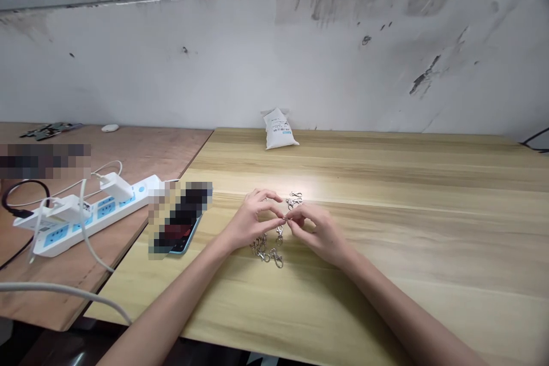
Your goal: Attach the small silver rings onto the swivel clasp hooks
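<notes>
My left hand [252, 221] and my right hand [315, 228] meet over the light wooden table [386, 240], fingertips pinched together on a small metal keychain clasp [281, 227] that hangs between them. Under the hands lies a small pile of metal clasps and rings [266, 250]. A second small cluster of metal clasps [294, 200] rests just beyond my right fingers.
A phone [180, 229] lies left of my left hand. A white power strip [86, 214] with plugged-in chargers and cables sits on the darker table at left. A small white bag [279, 129] stands against the wall at the back.
</notes>
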{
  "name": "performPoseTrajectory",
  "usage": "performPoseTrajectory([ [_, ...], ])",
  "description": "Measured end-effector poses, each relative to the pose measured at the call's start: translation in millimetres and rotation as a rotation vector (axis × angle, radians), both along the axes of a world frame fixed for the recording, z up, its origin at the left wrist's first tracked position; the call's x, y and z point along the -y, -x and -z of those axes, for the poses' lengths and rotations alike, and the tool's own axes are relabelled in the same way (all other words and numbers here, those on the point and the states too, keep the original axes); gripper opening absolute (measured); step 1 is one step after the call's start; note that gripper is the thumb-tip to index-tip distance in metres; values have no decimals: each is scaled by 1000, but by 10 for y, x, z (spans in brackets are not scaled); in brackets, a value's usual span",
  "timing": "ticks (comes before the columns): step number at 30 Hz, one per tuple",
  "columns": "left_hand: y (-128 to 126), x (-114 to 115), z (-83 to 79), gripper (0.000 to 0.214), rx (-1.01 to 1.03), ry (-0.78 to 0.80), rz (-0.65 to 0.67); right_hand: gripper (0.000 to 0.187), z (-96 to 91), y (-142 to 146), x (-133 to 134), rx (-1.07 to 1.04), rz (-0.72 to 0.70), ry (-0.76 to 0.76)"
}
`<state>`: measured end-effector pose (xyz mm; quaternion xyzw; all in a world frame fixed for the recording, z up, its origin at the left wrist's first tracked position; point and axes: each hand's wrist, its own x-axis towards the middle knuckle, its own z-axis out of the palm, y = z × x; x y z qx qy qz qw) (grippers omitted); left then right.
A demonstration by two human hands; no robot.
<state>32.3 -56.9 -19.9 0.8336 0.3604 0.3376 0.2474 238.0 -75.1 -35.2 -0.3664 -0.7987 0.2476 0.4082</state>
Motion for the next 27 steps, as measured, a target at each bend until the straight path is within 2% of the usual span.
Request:
performPoseTrajectory([
  [4, 3, -15, 8, 5, 8, -3, 15, 14, -40, -13, -3, -35, -49, 117],
  [9, -6, -9, -13, 6, 58, 73, 33, 14, -71, -39, -10, -78, -95, 208],
  [15, -2, 3, -18, 8, 62, 144, -16, 17, -56, -5, 22, -201, -91, 410],
  [18, -3, 6, -16, 12, 62, 231, 22, 19, -61, 15, 26, -251, -52, 485],
  [22, -24, 22, -38, 12, 94, 326, 85, 22, -90, 22, 21, -278, -32, 515],
  [27, -30, 29, -63, 9, 148, 312, 51, 21, -98, 8, 24, -222, -9, 449],
])
